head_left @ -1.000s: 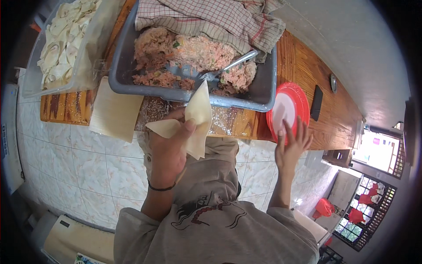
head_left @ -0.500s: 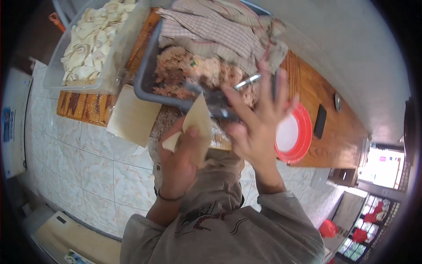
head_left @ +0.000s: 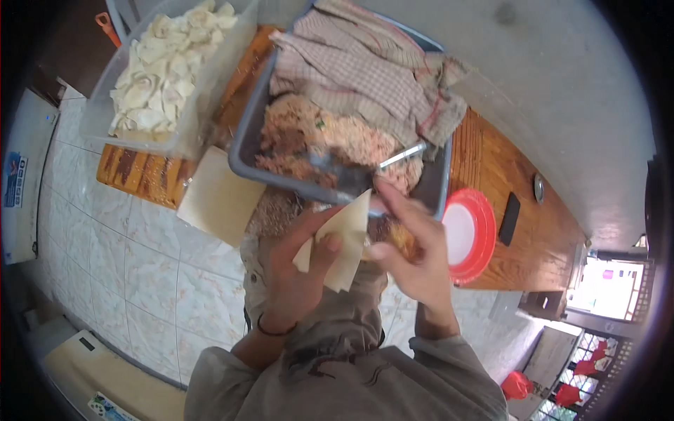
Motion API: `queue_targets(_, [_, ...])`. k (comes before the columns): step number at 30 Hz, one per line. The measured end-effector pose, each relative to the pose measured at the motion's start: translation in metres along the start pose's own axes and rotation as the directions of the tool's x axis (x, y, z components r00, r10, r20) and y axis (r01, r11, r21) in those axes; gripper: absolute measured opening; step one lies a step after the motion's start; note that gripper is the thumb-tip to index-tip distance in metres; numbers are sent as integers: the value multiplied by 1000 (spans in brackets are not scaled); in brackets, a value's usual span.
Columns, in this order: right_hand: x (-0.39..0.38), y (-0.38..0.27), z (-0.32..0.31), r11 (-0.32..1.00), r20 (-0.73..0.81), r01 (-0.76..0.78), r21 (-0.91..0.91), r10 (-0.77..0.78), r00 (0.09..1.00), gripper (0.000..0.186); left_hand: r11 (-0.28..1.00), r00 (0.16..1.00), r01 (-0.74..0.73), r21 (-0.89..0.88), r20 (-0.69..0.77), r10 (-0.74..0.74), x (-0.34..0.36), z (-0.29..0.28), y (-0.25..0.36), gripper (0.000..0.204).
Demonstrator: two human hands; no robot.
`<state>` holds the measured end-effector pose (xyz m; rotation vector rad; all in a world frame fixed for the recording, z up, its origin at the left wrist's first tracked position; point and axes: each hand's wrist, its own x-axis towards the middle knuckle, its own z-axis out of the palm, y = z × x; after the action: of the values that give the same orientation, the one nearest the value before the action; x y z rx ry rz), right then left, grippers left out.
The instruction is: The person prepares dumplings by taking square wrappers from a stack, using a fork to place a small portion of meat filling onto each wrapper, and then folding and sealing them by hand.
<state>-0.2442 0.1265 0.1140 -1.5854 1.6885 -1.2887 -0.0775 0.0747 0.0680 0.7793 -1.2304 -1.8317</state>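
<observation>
Pale, thin dough wrapper [head_left: 342, 242], folded to a pointed shape, is pinched between the thumb and fingers of my left hand [head_left: 298, 263]. Close to its right edge is my right hand [head_left: 421, 263], thumb and index finger apart and nothing visible between them; its other fingers are partly hidden and blurred. Just beyond both hands stands a grey tub [head_left: 242, 144] of pinkish minced filling [head_left: 351, 130]. A utensil with a metal handle [head_left: 401, 156] rests in the filling. Left of the tub lies a stack of square wrappers [head_left: 221, 200].
A checked cloth [head_left: 358, 63] covers the tub's far part. Filled dumplings [head_left: 158, 77] crowd a clear plastic box [head_left: 91, 116] at far left. To the right, on the wooden table [head_left: 537, 238], are a red bowl [head_left: 484, 235] with white contents and a dark flat object [head_left: 510, 219].
My right hand has come down from above the tub, its spread fingers drawing in beside the wrapper. My left hand still holds the wrapper, and the view has shifted slightly.
</observation>
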Motion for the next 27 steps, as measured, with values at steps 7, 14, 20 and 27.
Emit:
queue_targets(7, [-9, 4, 10, 853, -110, -136, 503, 220, 969, 65, 924, 929, -359, -128, -147, 340, 9, 16, -22, 28])
queue_targets(14, [3, -8, 7, 936, 6, 348, -55, -348, 938, 48, 654, 786, -580, 485, 122, 606, 18, -1, -5, 32])
queue_targets(20, [9, -28, 3, 731, 286, 629, -264, -563, 775, 40, 816, 894, -448, 366, 179, 410, 12, -19, 13, 42])
queue_targets(27, [-22, 3, 25, 972, 148, 229, -53, -219, 964, 28, 730, 934, -251, 636, 356, 11, -20, -33, 18, 47])
